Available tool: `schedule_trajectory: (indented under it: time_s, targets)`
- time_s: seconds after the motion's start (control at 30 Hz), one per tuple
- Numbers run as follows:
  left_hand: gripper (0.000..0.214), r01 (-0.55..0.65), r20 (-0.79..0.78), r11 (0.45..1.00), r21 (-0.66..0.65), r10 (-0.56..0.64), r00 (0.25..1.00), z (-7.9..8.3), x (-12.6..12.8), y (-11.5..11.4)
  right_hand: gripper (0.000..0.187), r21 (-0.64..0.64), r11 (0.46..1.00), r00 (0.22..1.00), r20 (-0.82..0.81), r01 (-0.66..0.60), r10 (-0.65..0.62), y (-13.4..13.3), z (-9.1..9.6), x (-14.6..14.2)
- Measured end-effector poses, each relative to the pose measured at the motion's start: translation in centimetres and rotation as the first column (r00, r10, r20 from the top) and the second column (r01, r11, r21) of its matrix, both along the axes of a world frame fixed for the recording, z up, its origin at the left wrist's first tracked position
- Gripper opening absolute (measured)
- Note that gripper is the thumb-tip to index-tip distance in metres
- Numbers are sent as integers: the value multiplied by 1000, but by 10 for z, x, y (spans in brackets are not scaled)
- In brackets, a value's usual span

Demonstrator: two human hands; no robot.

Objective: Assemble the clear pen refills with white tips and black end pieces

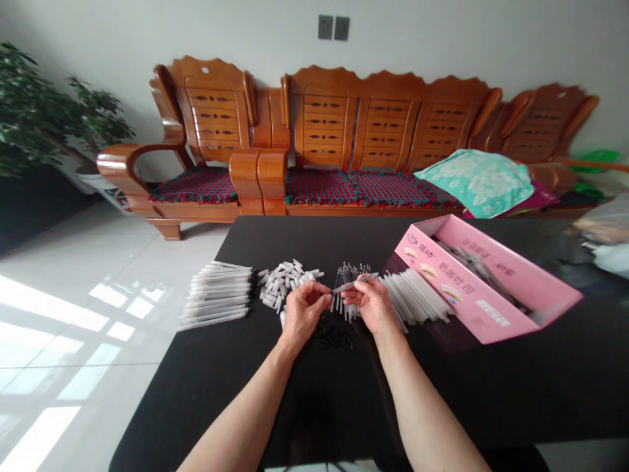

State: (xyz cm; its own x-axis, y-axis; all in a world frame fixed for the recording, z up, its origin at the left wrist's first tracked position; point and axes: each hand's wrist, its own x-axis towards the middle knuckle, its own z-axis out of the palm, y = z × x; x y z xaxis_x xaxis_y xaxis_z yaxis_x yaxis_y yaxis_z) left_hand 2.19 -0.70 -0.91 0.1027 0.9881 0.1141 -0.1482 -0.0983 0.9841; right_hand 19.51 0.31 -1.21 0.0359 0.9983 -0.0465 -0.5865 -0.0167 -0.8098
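Between my two hands, above the table, is a slim translucent pen barrel, slightly tilted. My left hand pinches its left end, where a small dark bit shows. My right hand has thumb and fingers closed on the barrel's right part. Below them lie dark pen refills and a scatter of small black pieces, partly hidden by the hands. White pen caps are heaped beyond my left hand. To the right of my right hand, white pen barrels lie side by side.
White pens with black ends lie in a stack at the table's left. A pink box with grey contents stands at the right of the black table. Behind are wooden seats with a turquoise cloth; a potted plant is left.
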Motion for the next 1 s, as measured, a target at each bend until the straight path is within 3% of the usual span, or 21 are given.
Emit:
schedule_trajectory:
  time_s: [0.27, 0.37, 0.53, 0.67, 0.8, 1.0]
  targets:
    - [10, -116, -187, 983, 144, 142, 972, -2, 0, -4, 29, -23, 1000, 1000, -6, 12, -13, 1, -1, 0]
    - [10, -107, -231, 976, 190, 150, 961, 1, 1, -5, 30, -28, 999, 1000, -9, 21, -22, 2, -2, 1]
    - [25, -35, -43, 999, 29, 37, 998, 1, 2, -2, 31, -22, 999, 999, -8, 43, -43, 2, -1, 2]
    - [36, -21, -85, 997, -78, 14, 996, 1, 1, 0, 31, -5, 999, 999, -2, 35, -35, 1, -1, 2]
    - [39, 4, -159, 997, -82, -17, 987, -1, -1, 0, 30, 6, 1000, 1000, 12, 15, -15, 0, -1, 1]
    - [28, -30, -138, 997, -64, 21, 990, -2, 2, 0, 31, 5, 1000, 1000, 18, 11, -11, 1, 0, 0]
